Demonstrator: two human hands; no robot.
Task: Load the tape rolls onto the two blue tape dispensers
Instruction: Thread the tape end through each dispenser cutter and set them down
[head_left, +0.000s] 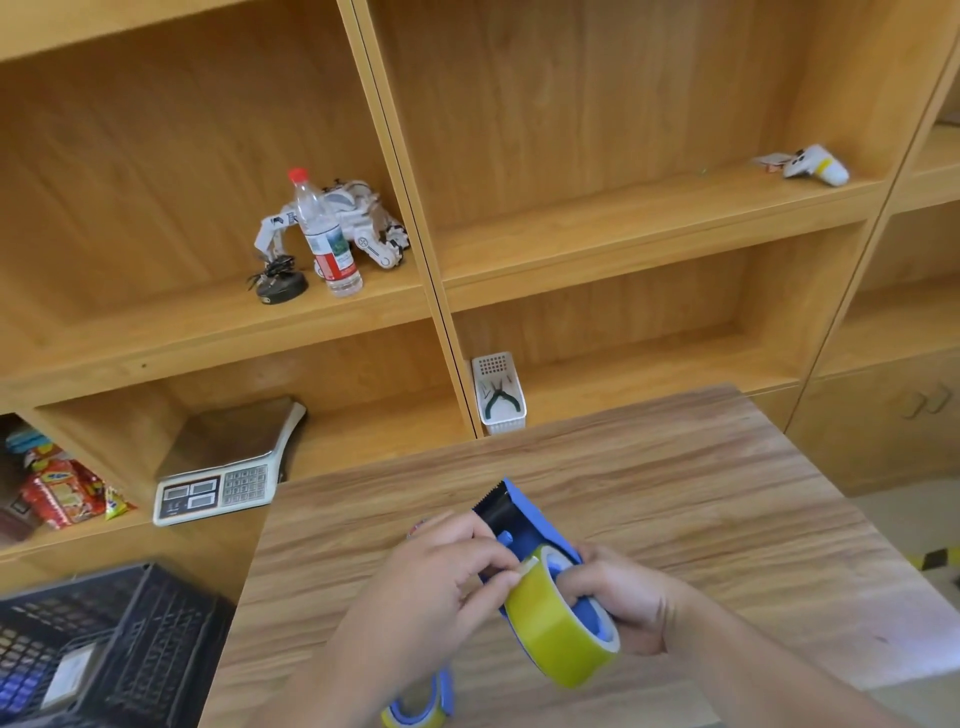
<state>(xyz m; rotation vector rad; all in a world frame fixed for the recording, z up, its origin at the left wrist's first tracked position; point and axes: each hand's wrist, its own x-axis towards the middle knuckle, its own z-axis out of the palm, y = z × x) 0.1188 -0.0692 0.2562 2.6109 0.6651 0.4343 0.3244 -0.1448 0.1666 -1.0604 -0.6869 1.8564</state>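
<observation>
Above the wooden table (675, 493) I hold a blue tape dispenser (524, 512) with a black toothed blade end pointing away from me. A yellow tape roll (556, 623) sits on its blue hub. My right hand (623, 597) grips the dispenser and roll from the right side. My left hand (441, 577) pinches the loose end of the tape at the top of the roll. A second blue dispenser with a yellow roll (421, 704) lies on the table under my left forearm, mostly hidden.
A black plastic crate (104, 639) stands at the lower left beside the table. Wooden shelves behind hold a scale (223, 478), a water bottle (324, 234), a toy robot (358, 218), a white basket with pliers (498, 395), snack packs (57, 488) and a white controller (815, 165).
</observation>
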